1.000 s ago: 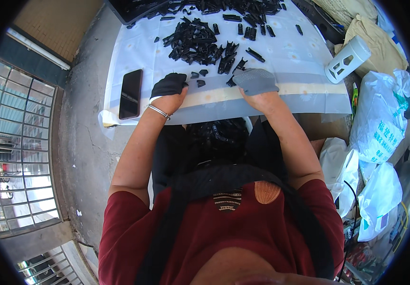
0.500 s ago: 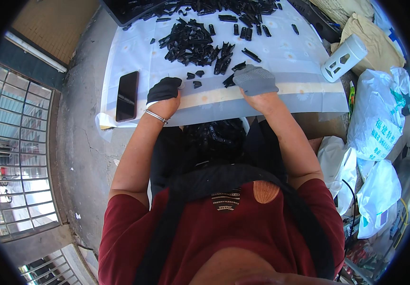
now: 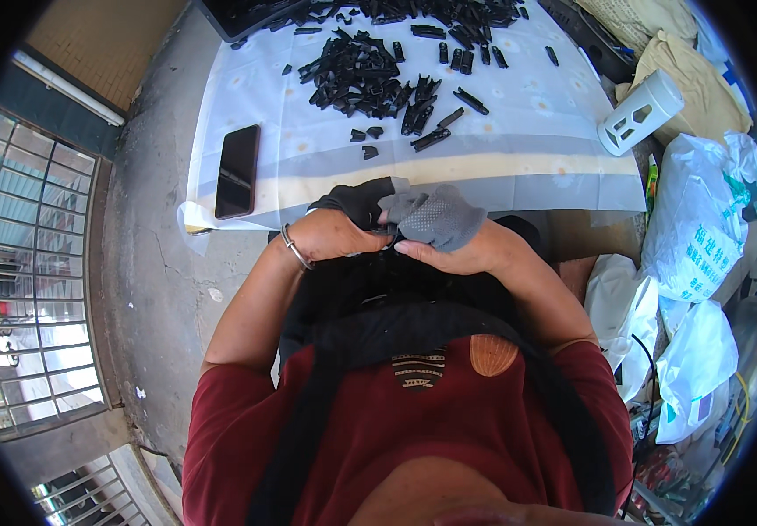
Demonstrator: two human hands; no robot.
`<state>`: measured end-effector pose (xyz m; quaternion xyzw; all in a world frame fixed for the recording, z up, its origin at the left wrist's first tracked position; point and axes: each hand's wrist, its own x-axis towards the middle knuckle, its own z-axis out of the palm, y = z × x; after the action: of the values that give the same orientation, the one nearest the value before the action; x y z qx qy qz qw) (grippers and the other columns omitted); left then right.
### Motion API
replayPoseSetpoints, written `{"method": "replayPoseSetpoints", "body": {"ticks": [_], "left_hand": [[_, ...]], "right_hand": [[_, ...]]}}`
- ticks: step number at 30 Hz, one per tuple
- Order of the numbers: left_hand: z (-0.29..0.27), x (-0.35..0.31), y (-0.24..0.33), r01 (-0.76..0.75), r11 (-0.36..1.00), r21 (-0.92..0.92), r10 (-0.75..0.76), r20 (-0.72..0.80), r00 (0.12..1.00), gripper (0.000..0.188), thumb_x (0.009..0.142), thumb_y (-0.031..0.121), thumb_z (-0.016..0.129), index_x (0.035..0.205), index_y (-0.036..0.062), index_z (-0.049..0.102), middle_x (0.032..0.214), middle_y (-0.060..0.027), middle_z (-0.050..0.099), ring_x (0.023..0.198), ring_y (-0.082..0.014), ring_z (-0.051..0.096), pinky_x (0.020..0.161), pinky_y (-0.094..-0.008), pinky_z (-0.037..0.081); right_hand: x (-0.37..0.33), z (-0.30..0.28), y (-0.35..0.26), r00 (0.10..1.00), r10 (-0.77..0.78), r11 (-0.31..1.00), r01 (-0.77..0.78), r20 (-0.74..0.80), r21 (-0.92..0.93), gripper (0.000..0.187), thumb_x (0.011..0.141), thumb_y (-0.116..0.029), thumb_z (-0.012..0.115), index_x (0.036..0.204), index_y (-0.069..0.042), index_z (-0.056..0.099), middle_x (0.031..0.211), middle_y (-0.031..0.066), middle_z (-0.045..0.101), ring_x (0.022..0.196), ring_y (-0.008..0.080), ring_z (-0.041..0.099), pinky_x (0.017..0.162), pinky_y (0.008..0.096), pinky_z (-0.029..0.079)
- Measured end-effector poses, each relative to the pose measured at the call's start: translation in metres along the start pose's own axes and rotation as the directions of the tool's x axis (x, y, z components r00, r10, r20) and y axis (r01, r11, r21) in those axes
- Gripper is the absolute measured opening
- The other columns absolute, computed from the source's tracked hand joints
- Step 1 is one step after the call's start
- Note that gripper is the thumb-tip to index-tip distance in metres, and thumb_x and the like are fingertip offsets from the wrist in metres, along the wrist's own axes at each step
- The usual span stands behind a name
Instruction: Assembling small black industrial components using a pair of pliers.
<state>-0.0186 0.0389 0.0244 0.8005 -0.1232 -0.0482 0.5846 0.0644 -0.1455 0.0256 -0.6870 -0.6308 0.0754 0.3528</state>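
My left hand point(image 3: 348, 219), in a black fingerless glove, and my right hand point(image 3: 444, 223), in a grey dotted one, meet just off the table's near edge, above my lap. Both are closed around a small black plastic piece point(image 3: 393, 235), mostly hidden by my fingers. Beyond them on the table lie a few small black fragments point(image 3: 370, 152) and a long black clip-like part point(image 3: 432, 139). Farther back rises a heap of black plastic parts point(image 3: 357, 74), with several channel-shaped ones beside it.
A phone point(image 3: 237, 172) lies at the left of the flowered tablecloth point(image 3: 308, 167). On the right stands a white cup-like holder with cut-outs point(image 3: 641, 114). White plastic bags point(image 3: 694, 215) are piled right of the table. A dark tray point(image 3: 251, 16) sits at the far left.
Both hands have drawn back from the tabletop toward my body and come together around a small black piece. The long black part beside my right hand now lies uncovered.
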Motion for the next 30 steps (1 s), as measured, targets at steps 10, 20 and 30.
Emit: {"method": "replayPoseSetpoints", "body": {"ticks": [10,20,30], "left_hand": [[0.043,-0.012,-0.010,0.100,0.973,-0.208,-0.202,-0.559,0.804,0.043,0.092,0.038,0.038,0.102,0.0013,0.059,0.080,-0.0055,0.061,0.070,-0.0123,0.052,0.066,-0.0250,0.043],[0.025,-0.012,-0.001,0.123,0.985,-0.123,-0.168,-0.499,0.850,0.045,0.093,0.035,0.035,0.072,0.0025,0.057,0.060,-0.0023,0.054,0.049,-0.0093,0.045,0.045,-0.0221,0.034],[0.014,-0.011,0.017,0.145,0.987,-0.072,-0.162,-0.393,0.905,0.043,0.093,0.034,0.038,0.079,-0.0014,0.058,0.062,-0.0034,0.055,0.056,-0.0128,0.048,0.054,-0.0285,0.041]], "right_hand": [[0.006,0.028,-0.001,0.942,-0.004,0.951,-0.101,-0.337,-0.293,0.023,0.080,-0.025,0.056,0.092,-0.005,0.057,0.080,0.0115,0.058,0.074,0.0305,0.055,0.066,0.0403,0.042],[-0.003,-0.003,-0.006,0.971,0.163,0.959,-0.198,-0.173,-0.204,0.026,0.082,-0.025,0.057,0.097,-0.004,0.059,0.089,0.0119,0.059,0.083,0.0295,0.054,0.075,0.0378,0.041],[-0.007,0.001,-0.001,0.977,0.111,0.954,-0.157,-0.183,-0.255,0.027,0.080,-0.023,0.058,0.101,-0.006,0.059,0.096,0.0107,0.059,0.087,0.0290,0.054,0.078,0.0360,0.041]]}}
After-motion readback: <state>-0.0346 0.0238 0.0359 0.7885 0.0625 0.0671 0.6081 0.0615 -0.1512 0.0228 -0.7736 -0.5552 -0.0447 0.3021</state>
